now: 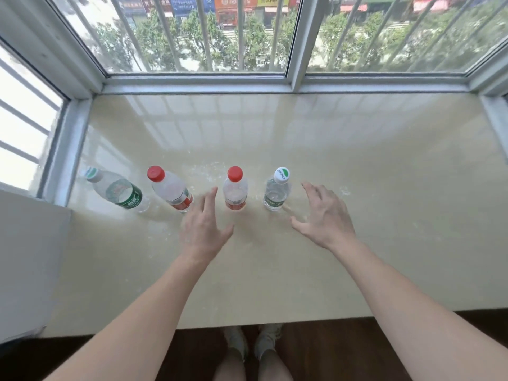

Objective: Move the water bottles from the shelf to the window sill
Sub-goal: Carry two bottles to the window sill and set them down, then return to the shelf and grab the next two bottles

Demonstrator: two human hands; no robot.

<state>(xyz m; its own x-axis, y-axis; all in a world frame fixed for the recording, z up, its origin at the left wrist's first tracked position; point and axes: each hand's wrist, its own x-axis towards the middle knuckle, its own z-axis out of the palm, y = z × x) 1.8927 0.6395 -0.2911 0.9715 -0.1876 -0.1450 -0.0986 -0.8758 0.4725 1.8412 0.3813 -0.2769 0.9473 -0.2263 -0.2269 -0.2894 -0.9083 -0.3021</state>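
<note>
Bare forearms (154,295), pale shoes (236,339) (sleeves none)

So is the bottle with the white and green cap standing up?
Yes, upright: the bottle stands on its base on the window sill, cap on top.

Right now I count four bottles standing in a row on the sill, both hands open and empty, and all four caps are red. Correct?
Not quite. The head view shows only the two middle bottles with red caps; the leftmost bottle and rightmost bottle have green-and-white caps. The rest holds: four bottles stand on the sill, left hand and right hand open and empty.
</note>
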